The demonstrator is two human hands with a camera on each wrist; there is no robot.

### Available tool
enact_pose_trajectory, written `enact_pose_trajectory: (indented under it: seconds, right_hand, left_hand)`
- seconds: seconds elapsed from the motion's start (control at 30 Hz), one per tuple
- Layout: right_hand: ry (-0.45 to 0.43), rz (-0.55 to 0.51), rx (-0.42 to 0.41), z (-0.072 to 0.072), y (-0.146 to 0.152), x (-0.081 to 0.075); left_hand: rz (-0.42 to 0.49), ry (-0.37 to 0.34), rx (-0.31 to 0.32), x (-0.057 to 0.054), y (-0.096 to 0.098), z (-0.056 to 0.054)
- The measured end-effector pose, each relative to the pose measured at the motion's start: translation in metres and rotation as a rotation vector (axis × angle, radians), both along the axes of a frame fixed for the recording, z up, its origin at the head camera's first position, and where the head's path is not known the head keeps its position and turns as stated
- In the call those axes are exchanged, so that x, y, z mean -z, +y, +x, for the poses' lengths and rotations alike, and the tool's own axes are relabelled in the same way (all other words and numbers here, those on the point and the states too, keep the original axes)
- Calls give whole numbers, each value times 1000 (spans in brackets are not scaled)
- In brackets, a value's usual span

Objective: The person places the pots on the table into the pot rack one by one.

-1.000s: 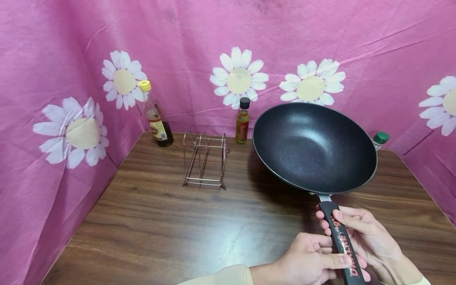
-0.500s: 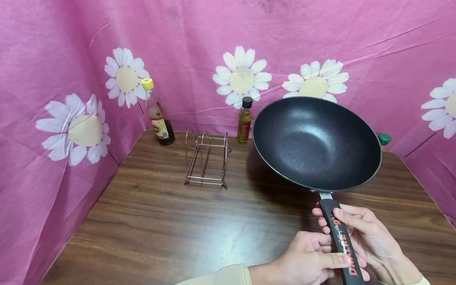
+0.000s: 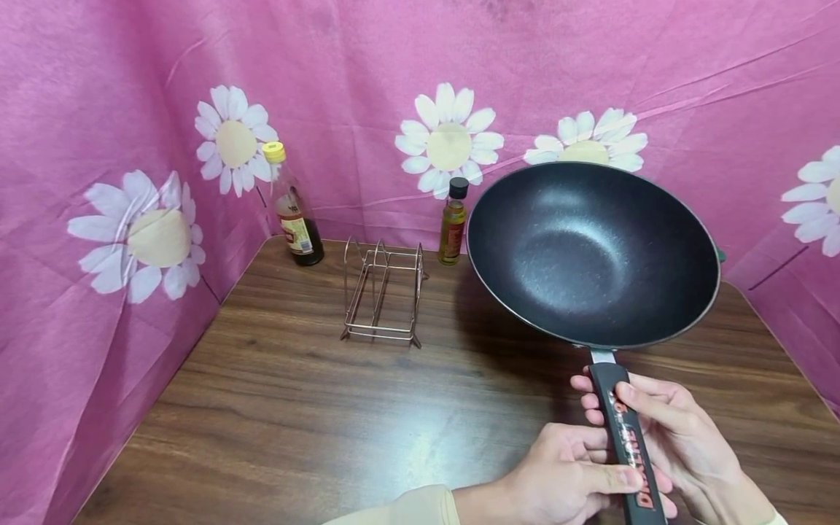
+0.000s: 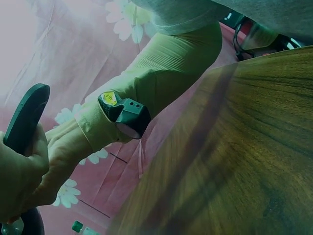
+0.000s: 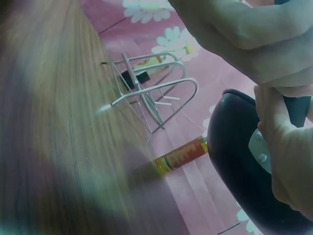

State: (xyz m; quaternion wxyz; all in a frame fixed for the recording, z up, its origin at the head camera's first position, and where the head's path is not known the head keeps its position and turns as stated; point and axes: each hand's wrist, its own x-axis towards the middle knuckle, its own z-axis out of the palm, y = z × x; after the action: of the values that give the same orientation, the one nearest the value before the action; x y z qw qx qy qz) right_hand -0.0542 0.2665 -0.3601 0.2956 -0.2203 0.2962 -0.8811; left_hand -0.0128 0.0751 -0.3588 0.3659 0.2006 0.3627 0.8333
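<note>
A black wok (image 3: 590, 255) is raised over the right side of the table, its dark inside facing me. Both hands are on its long black handle (image 3: 626, 445), which bears red lettering. The left hand (image 3: 564, 474) grips the lower part, thumb across the top. Higher up, the right hand (image 3: 685, 434) holds the handle from the right side, thumb on top and fingertips showing past the left edge. In the left wrist view the handle's rounded end (image 4: 30, 112) sticks out above the hands. Underneath, the wok's outside (image 5: 234, 147) and a riveted bracket (image 5: 261, 152) show in the right wrist view.
A wire rack (image 3: 383, 295) stands on the wooden table (image 3: 295, 408). Behind it are a yellow-capped bottle of dark sauce (image 3: 297, 226) and a small black-capped oil bottle (image 3: 453, 226). The wok hides most of a green-capped bottle (image 4: 77, 226). Pink flowered cloth (image 3: 341, 87) hangs around the table.
The wok has risen and tilted further towards me, its far rim higher. It now covers nearly all of the green cap in the head view. Both hands keep their grip on the handle.
</note>
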Motion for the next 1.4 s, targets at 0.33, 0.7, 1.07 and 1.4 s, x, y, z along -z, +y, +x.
enact_pose_trajectory:
  seconds: [0.33,0.7,1.07,1.4]
  right_hand:
    - [-20,-52,-13,1,-6,-5]
    - [12,-132,-39,1,-16,-8]
    - [65,-153,-47,-4,-28,-10]
    - [86,-167,-62,-8,-36,-10]
  left_hand:
    - [69,31,36,-3,-8,-4]
    - [115,80,49,-3,-14,-7]
    - [169,107,44,-3,-19,-12]
    - [217,91,58,-3,-25,-13]
